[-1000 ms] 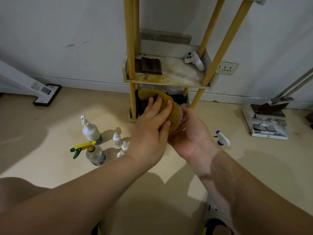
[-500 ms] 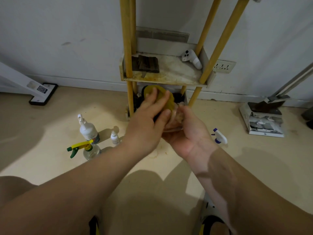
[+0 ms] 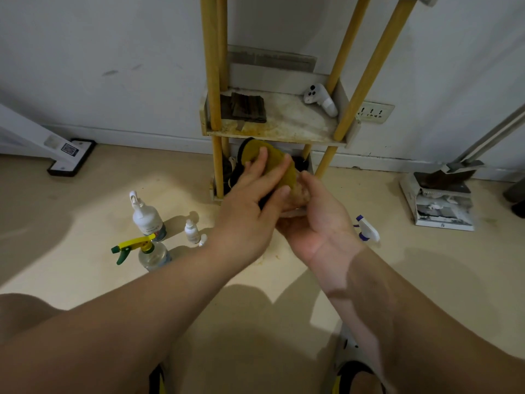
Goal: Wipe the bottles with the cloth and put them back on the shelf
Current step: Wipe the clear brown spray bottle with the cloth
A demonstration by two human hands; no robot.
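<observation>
My right hand grips a clear bottle from below, in front of the low shelf; most of the bottle is hidden by both hands. My left hand presses a mustard-yellow cloth against the bottle, fingers spread over it. The wooden shelf unit stands just behind, with yellow posts and a stained white board. On the floor to the left stand a white pump bottle, a clear spray bottle with a yellow-green trigger and two small white dropper bottles. A white and blue spray head lies right of my hands.
On the shelf board lie a dark folded cloth and a white controller. Dark items sit on the bottom tier. A wall socket is right of the shelf. A dustpan on a box sits at the right, a white stand base at the left.
My left hand has slid the cloth over the bottle, shifting slightly up and toward the shelf. My right hand keeps its hold on the bottle.
</observation>
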